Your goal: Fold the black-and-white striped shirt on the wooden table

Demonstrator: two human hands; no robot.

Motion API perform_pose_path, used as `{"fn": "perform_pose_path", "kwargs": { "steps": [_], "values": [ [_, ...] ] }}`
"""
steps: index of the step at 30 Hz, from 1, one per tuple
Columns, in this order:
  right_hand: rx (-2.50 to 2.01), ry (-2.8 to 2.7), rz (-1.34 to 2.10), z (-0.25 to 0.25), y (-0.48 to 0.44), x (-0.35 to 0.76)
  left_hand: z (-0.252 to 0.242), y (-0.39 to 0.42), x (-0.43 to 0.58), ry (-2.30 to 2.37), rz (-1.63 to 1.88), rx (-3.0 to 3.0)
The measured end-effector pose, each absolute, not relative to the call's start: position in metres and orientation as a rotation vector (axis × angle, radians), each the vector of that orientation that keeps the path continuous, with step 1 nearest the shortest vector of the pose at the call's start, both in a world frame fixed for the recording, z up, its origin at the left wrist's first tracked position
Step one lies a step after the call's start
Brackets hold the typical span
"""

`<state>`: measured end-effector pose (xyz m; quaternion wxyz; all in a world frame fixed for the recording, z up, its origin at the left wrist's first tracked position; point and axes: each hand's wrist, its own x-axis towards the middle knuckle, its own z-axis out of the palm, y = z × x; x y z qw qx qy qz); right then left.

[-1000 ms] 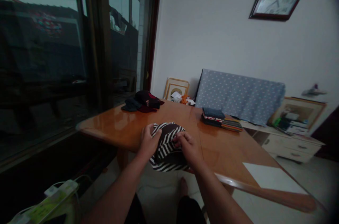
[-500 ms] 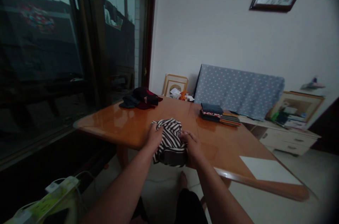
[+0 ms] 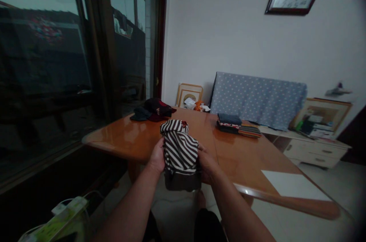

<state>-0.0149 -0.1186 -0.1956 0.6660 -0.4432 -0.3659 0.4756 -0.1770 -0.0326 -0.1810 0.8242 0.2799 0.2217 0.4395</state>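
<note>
A striped cloth, dark brown and white with a plain dark band at its lower end, is held up between my hands at the table's near edge. A bit of red shows in its folded top; its exact kind is unclear. My left hand grips the left side, fingers partly behind the fabric. Gripping the opposite side, my right hand has most of its fingers hidden by the cloth.
Dark caps lie at the table's far left. Folded clothes are stacked at the far right, beside a striped folded pile. A white sheet lies near right. A power strip is at lower left.
The striped cloth was bunched and now hangs smoother and longer, its top raised and dark band lower. My hands have shifted to grip its two sides.
</note>
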Motion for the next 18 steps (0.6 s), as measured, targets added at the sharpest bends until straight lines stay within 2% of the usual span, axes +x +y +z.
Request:
{"fn": "perform_pose_path", "kwargs": {
  "steps": [5, 12, 18],
  "values": [
    [-0.969, -0.592, 0.913, -0.184, -0.107, 0.009, -0.173, -0.026, -0.18, 0.433, 0.983, 0.538],
    [-0.749, -0.443, 0.54, -0.143, -0.111, 0.066, -0.159, 0.0, -0.188, 0.382, 1.08, 0.539],
    [-0.879, -0.441, 0.357, -0.149, -0.132, 0.082, -0.185, 0.019, -0.193, 0.648, 1.277, 0.641]
  ]
}}
